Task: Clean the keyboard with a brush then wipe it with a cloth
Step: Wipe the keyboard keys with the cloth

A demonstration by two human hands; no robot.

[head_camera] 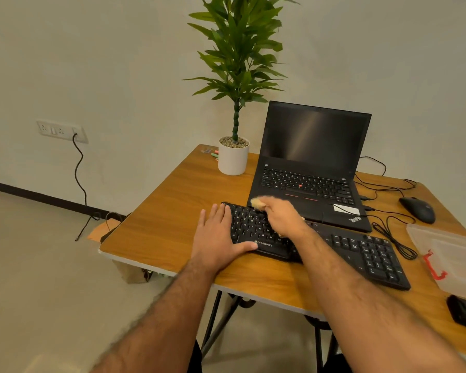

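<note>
right now the black keyboard [355,249] lies on the wooden table [172,211], just in front of an open laptop [310,162]. the left hand [221,235] lies flat with straight fingers on the keyboard's left end, thumb along its front edge, holding nothing. the right hand [283,219] is curled round a brush [257,203], whose pale blurred bristles sit at the keyboard's top rows. a potted plant [233,157], a mouse [417,210] and a clear plastic box [452,254] also sit on the table.

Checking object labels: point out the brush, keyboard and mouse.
brush [257,202], head view, blurred bristle tip.
keyboard [366,251], head view, keys on its right half.
mouse [417,210], head view, its top.
</note>
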